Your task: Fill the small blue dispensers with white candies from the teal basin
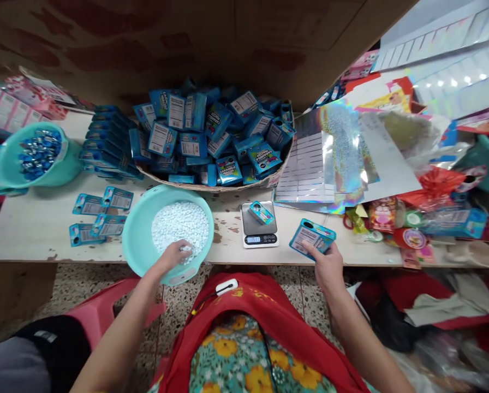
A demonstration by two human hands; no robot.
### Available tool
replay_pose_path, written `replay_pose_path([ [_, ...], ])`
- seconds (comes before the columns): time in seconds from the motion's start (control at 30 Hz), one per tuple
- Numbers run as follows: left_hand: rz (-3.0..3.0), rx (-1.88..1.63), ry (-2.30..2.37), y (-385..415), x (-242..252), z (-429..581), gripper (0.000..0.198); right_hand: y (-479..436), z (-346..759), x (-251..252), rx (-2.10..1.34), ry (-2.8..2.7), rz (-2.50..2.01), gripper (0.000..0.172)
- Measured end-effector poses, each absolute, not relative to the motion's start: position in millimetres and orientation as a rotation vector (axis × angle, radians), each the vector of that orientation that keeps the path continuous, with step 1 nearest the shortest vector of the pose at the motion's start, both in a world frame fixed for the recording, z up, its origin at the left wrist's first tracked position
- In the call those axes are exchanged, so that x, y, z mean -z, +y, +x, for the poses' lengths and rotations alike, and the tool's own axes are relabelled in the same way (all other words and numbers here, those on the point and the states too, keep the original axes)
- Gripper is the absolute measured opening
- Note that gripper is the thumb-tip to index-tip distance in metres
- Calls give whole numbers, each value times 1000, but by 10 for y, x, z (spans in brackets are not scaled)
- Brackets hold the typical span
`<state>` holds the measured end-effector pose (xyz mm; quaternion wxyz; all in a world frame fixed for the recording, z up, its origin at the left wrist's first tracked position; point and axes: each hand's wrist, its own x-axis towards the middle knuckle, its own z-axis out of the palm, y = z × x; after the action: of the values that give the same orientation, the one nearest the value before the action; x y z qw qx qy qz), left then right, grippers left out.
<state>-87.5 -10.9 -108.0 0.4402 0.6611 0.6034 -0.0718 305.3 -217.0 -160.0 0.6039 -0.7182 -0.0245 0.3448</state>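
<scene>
Held carton: the flat blue carton (320,236) is in the right hand (329,267), above the table's front edge, right of the scale (246,222).
Carton axis: long side runs left to right, dipping rightward; dark round spot at upper left.
Right fingers: closed on the carton's near edge, thumb across its printed face.
Left fingers: the left hand (171,257) points away and rightward into the turquoise basin (139,234), fingers curled together on white pieces (181,221); quantity held cannot be told.
Boxed unit: small blue box (261,212) on the scale, long axis from upper left to lower right.
Table: white (228,255), paint chipped; a heap of blue boxes (195,144) stands behind.
Room: speckled tile floor (305,278); pink stool (101,308) at left.
</scene>
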Motion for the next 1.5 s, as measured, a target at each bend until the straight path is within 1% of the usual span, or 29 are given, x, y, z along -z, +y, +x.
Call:
replay_pose_path([
  [0.1,1101,-254,1462,-62,931,-978,34,-2194,3065,1612,-798,-78,-1670,55],
  [0.2,700,-590,1311,-30,904,-973,32,-2220,3066,1663,-798,-73,-1671,56],
  [0.33,572,-853,1220,88,958,-776,29,-2192,3053,1676,-814,-58,-1623,55],
  [0.37,568,-897,1207,128,956,-698,26,-2179,3055,1666,-818,-59,-1607,54],
  [0.47,525,-951,1195,228,887,-359,13,-2154,3082,1640,-817,-57,-1600,54],
  [0.53,522,-965,1172,244,810,-15,12,-2160,3116,1642,-812,-49,-1607,55],
  [0.67,515,-912,1051,117,691,898,32,-2216,3211,1693,-817,-64,-1617,56],
  [0.77,498,-916,1011,-29,708,1563,31,-2272,3298,1731,-806,-75,-1669,57],
  [0.83,568,-1025,1041,-92,780,1891,29,-2308,3360,1742,-798,-81,-1716,58],
  [0.9,696,-1176,1094,-118,883,2104,32,-2344,3419,1745,-785,-94,-1762,58],
  [1.0,870,-1327,1147,-115,1037,2255,35,-2396,3495,1754,-762,-110,-1811,57],
  [1.13,930,-1382,1204,-100,1143,2319,33,-2454,3553,1791,-762,-93,-1846,56],
  [1.5,1000,-1408,1189,-103,1113,2352,28,-2436,3536,1857,-801,-84,-1797,56],
])
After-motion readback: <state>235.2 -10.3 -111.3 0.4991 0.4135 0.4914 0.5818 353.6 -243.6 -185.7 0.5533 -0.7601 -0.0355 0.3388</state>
